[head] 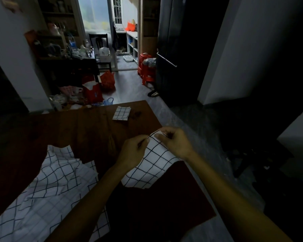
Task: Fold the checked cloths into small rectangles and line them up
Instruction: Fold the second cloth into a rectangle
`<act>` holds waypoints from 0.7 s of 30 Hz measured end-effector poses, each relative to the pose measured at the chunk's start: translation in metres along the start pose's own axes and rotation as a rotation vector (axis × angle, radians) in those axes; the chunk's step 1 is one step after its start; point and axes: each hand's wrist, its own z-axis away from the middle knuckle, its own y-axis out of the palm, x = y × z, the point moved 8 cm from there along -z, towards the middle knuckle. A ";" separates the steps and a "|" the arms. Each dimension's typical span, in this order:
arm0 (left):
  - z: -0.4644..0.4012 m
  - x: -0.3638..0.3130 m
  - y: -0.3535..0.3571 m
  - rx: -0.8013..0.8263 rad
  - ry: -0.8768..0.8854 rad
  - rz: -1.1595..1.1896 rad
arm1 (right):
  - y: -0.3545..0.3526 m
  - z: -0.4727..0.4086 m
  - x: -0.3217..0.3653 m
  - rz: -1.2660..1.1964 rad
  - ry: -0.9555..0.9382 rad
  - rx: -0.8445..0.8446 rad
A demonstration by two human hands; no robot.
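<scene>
A white cloth with a dark check (150,165) hangs from both my hands over the right part of the brown table (87,130). My left hand (135,152) pinches its upper edge on the left. My right hand (175,142) pinches the top corner, close beside the left hand. The cloth's lower part rests on the table. One checked cloth folded into a small rectangle (121,113) lies near the table's far edge. A crumpled pile of checked cloths (47,191) covers the near left of the table.
The table's right edge runs close beside my right arm, with grey floor (129,88) beyond it. Red bags and boxes (101,86), red stools (145,69) and a dark cabinet (173,49) stand further back in the room.
</scene>
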 end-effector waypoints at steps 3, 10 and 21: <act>0.001 -0.007 0.001 0.012 -0.021 0.038 | -0.002 -0.002 0.004 -0.034 -0.016 -0.018; -0.005 -0.011 -0.005 -0.089 -0.004 0.013 | 0.000 -0.006 0.011 0.022 -0.047 0.018; -0.011 -0.008 -0.019 -0.163 -0.105 0.127 | -0.019 -0.003 -0.008 0.171 0.040 0.015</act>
